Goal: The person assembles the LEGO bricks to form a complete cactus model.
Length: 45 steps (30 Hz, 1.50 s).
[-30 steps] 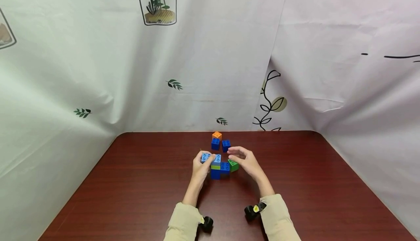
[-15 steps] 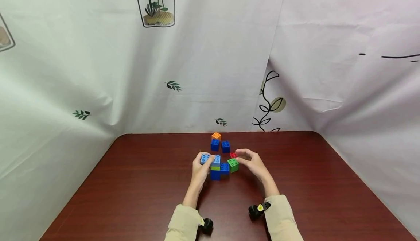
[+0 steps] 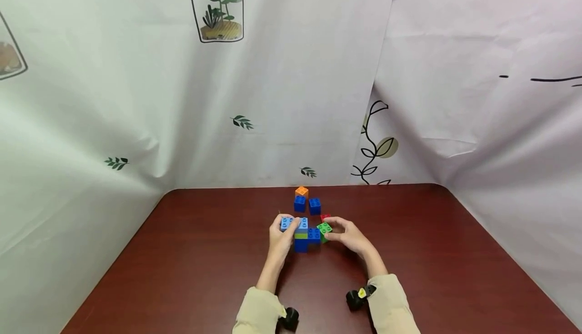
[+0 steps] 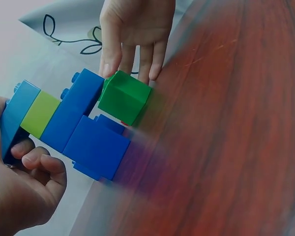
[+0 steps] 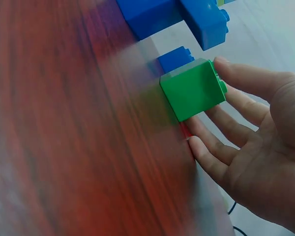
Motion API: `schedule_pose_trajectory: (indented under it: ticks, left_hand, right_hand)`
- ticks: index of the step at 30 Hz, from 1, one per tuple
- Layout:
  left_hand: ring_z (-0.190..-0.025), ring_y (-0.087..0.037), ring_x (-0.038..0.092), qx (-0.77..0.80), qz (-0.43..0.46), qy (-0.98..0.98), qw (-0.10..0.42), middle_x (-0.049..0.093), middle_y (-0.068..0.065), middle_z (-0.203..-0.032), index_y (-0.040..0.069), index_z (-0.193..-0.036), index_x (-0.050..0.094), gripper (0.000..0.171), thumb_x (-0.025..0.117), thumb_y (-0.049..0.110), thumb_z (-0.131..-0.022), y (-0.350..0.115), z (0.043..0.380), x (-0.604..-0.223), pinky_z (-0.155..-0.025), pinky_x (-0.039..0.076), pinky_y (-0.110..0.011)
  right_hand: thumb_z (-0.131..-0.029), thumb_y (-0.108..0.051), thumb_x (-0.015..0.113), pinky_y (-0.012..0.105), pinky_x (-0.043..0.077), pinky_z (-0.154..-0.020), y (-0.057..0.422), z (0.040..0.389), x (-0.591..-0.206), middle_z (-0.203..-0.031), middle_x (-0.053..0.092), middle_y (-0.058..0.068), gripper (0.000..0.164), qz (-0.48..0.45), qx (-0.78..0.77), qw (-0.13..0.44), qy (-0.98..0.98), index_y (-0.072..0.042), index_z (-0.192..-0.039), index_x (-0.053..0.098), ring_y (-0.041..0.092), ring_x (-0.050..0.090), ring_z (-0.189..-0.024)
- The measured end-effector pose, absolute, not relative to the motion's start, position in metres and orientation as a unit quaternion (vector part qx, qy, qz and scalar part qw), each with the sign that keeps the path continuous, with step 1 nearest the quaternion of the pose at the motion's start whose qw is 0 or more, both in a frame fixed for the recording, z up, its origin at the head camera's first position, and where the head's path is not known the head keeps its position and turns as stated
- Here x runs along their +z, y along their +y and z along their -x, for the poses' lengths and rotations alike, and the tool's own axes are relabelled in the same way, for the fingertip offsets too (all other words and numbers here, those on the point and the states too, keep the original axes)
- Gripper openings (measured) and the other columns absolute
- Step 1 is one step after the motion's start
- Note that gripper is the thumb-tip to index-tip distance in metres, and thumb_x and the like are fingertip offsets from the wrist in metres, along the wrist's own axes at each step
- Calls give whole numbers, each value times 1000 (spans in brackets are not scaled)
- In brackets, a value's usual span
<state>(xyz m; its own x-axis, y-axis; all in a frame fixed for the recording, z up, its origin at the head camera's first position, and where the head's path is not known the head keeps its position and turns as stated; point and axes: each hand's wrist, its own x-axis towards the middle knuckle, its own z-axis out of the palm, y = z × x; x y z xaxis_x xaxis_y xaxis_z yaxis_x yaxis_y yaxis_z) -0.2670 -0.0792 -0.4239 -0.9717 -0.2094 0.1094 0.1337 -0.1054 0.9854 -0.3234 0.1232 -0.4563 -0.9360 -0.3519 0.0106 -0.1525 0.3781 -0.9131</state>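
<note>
My left hand (image 3: 280, 238) grips the light blue top bricks (image 3: 302, 224) of a stacked toy brick build, thumb over the top and fingers curled beneath. Below them come a lime green brick (image 4: 41, 114) and darker blue bricks (image 4: 73, 111); the lowest blue brick (image 4: 99, 146) is at the table. To the build's right a green brick (image 5: 194, 91) stands on the table. The thumb of my right hand (image 3: 346, 235) is at its studded top edge, with the other fingers round its far side. A red brick (image 3: 325, 217) shows partly behind the green one.
Two loose blue bricks (image 3: 299, 203) and an orange brick (image 3: 301, 191) stand farther back on the dark red-brown table (image 3: 195, 263). Behind the table's far edge hangs a pale printed cloth (image 3: 291, 81).
My right hand first drew back to the right, uncovering the red brick, then came in to the green brick with thumb and fingers. My left hand keeps its grip on the build.
</note>
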Motion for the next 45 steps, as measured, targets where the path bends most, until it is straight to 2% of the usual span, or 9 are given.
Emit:
schedule_pose_trajectory:
  ticks: [5, 7, 11, 15, 20, 27, 45]
  left_hand:
    - [-52, -10, 42, -739, -32, -662, 122, 47, 6, -63, -6, -101, 57, 20, 65, 9, -92, -79, 266, -426, -51, 37, -20]
    - [-52, -11, 41, -739, -30, -662, 124, 47, 6, -62, -6, -101, 57, 20, 65, 9, -91, -79, 267, -426, -50, 36, -21]
    - [-51, -10, 41, -740, -28, -660, 123, 47, 7, -62, -7, -100, 57, 20, 65, 9, -91, -80, 269, -425, -49, 36, -20]
    - [-51, -9, 41, -742, -28, -659, 121, 47, 7, -62, -7, -100, 57, 20, 66, 9, -91, -80, 269, -424, -49, 35, -20]
    - [-51, -9, 41, -742, -23, -659, 120, 47, 7, -61, -7, -100, 57, 19, 65, 8, -91, -80, 268, -423, -50, 36, -20]
    - [-52, -11, 41, -742, -21, -659, 120, 47, 7, -61, -7, -101, 57, 20, 64, 9, -92, -79, 269, -421, -50, 36, -21]
    - [-51, -7, 42, -741, -33, -658, 133, 48, 7, -64, -6, -99, 57, 19, 65, 9, -91, -75, 266, -426, -50, 37, -20]
  right_hand:
    - [-90, -13, 69, 54, 44, -105, 122, 324, -461, -141, 51, 24, 53, 203, -528, 102, 818, 0, -138, 51, 43, 48, -129]
    - [-89, -10, 69, 54, 45, -104, 121, 325, -461, -141, 51, 25, 52, 218, -524, 103, 817, 1, -137, 51, 44, 49, -128]
    - [-86, -8, 71, 46, 53, -94, 120, 325, -459, -128, 59, 24, 49, 215, -517, 104, 822, 1, -132, 56, 33, 58, -111]
    - [-85, -9, 72, 39, 54, -88, 119, 325, -459, -119, 62, 21, 46, 203, -515, 106, 826, 0, -128, 57, 23, 59, -102]
    - [-85, -9, 73, 36, 54, -86, 120, 326, -458, -117, 63, 22, 45, 206, -521, 105, 821, 2, -126, 57, 22, 60, -98]
    - [-84, -9, 74, 39, 55, -87, 123, 327, -457, -116, 63, 24, 43, 204, -535, 107, 813, 3, -122, 57, 22, 62, -99]
    - [-82, -8, 75, 36, 55, -85, 126, 322, -455, -111, 64, 23, 43, 178, -529, 113, 822, 6, -117, 55, 20, 62, -96]
